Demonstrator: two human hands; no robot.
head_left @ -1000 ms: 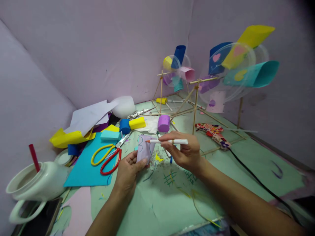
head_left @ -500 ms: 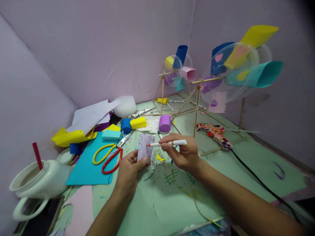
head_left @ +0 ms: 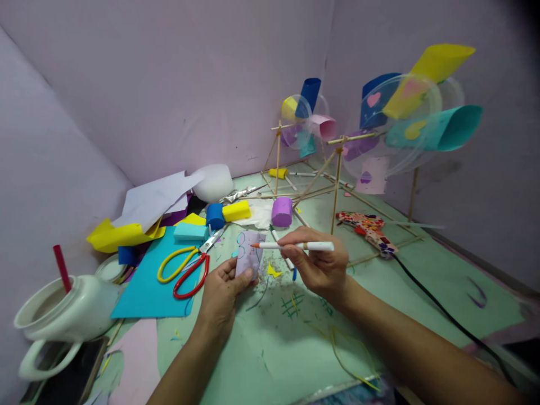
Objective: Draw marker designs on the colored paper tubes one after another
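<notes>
My left hand [head_left: 228, 287] pinches a small pale lilac piece of paper [head_left: 250, 253], its thumb across the lower edge. Rounded outlines in dark and teal ink are drawn on that paper. In my right hand [head_left: 316, 261] is a white marker [head_left: 314, 246] with an orange tip, held level and pointing left. The tip lies over the paper; whether it touches I cannot tell. Left of my left hand lie scissors [head_left: 192, 273] with one yellow and one red handle, partly on a blue sheet [head_left: 143, 281].
Behind my hands are a purple paper roll [head_left: 282, 212], a yellow roll [head_left: 237, 210] and a blue roll [head_left: 215, 216]. Stick frames bear pinwheels [head_left: 413, 112] at the right. A patterned glue gun [head_left: 367, 229] trails a black cord [head_left: 447, 315]. A white pot [head_left: 76, 304] stands left.
My right hand has shifted slightly right and slid back along the marker, which now lies more level. My left hand still holds the paper, tilted a little differently.
</notes>
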